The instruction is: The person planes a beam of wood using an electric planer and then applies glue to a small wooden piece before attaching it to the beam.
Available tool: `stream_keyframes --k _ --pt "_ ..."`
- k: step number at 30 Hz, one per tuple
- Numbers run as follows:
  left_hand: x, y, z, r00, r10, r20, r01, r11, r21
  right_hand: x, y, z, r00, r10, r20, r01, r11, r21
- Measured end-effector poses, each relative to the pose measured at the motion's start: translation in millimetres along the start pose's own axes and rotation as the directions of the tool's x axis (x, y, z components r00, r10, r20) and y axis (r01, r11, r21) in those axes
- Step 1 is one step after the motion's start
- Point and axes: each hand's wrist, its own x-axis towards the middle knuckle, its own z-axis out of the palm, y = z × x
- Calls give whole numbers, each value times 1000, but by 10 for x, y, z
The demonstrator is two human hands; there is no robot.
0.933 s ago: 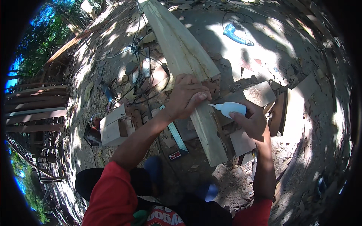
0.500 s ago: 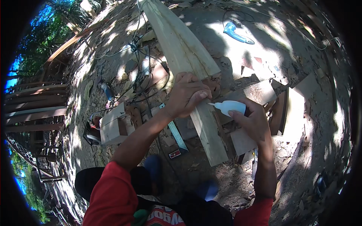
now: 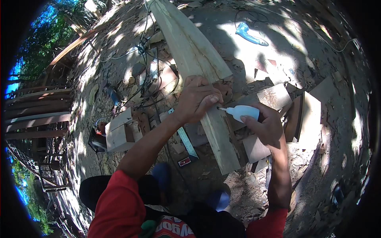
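A long pale wooden board point(image 3: 190, 51) runs from the far edge toward me. Its end by my hand is rough, and a narrower stretch of wood point(image 3: 221, 144) continues nearer my feet; my hand hides whether they are one piece. Across this spot lies my left hand point(image 3: 198, 99), its fingers curled over the wood and thumb pointing right. My right hand point(image 3: 266, 125) is wrapped around a small white squeeze bottle point(image 3: 244, 113), tilted on its side. The bottle's thin nozzle points left, its tip at the wood just below my left thumb.
A blue power tool point(image 3: 250, 35) lies on the ground at the far right. Cords point(image 3: 152, 85) tangle left of the board. Near my feet are a metal square point(image 3: 186, 142) and a small red box point(image 3: 184, 162). Wood offcuts point(image 3: 307, 117) lie right, a wooden block point(image 3: 119, 131) left.
The bottle's nozzle has shifted very slightly left, toward the wood beneath my left thumb. My left hand and the board stay in place.
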Motion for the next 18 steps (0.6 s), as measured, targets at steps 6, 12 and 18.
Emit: stream_keyframes --k 6,12,18 --pt "8 11 0 1000 4 15 -4 1000 0 -41 62 -29 999 -48 -7 48 999 -11" --pt "6 34 -36 999 2 35 -3 1000 13 -113 -33 -57 999 -2 41 0 999 52" --pt "-3 5 -44 999 1 40 -2 1000 14 -153 168 -209 998 38 -42 -22 939 343"
